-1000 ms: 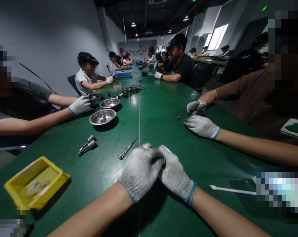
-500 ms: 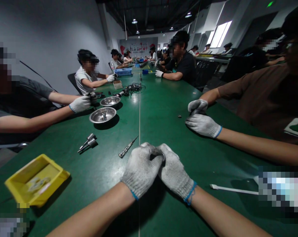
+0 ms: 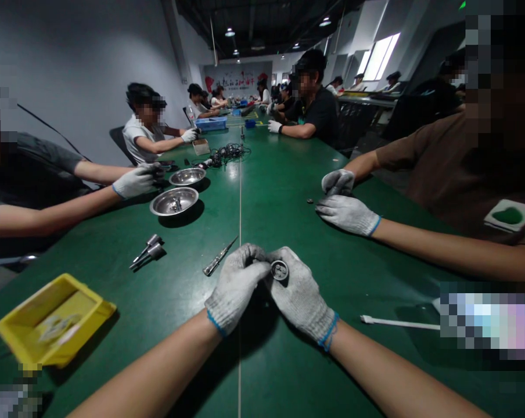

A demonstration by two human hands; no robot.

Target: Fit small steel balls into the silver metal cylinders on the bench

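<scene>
A small round metal part (image 3: 280, 270) with a raised rim and recesses in its face shows between my gloved hands. My right hand (image 3: 301, 299) is closed around it, the face turned up toward me. My left hand (image 3: 236, 284) pinches at the part's left edge, its fingertips partly hidden behind the thumb. Just beyond my left hand, a screwdriver with a clear handle (image 3: 219, 258) lies on the green table (image 3: 193, 360), tip pointing away. Farther left, two metal pieces with thick cylindrical heads and thin shafts (image 3: 148, 252) lie side by side.
A yellow bin (image 3: 99, 305) with small pale rings stands at left. Two steel bowls (image 3: 175, 212) (image 3: 187, 176) sit beyond it, near tangled black cables (image 3: 230, 154). A white cable (image 3: 397, 322) lies at right. Co-workers' gloved hands (image 3: 347, 212) (image 3: 136, 180) are on both sides.
My hands have tilted the round metal part, so its recessed face now shows; before, the fingers mostly covered it. The whole view has shifted slightly, with table things appearing farther left.
</scene>
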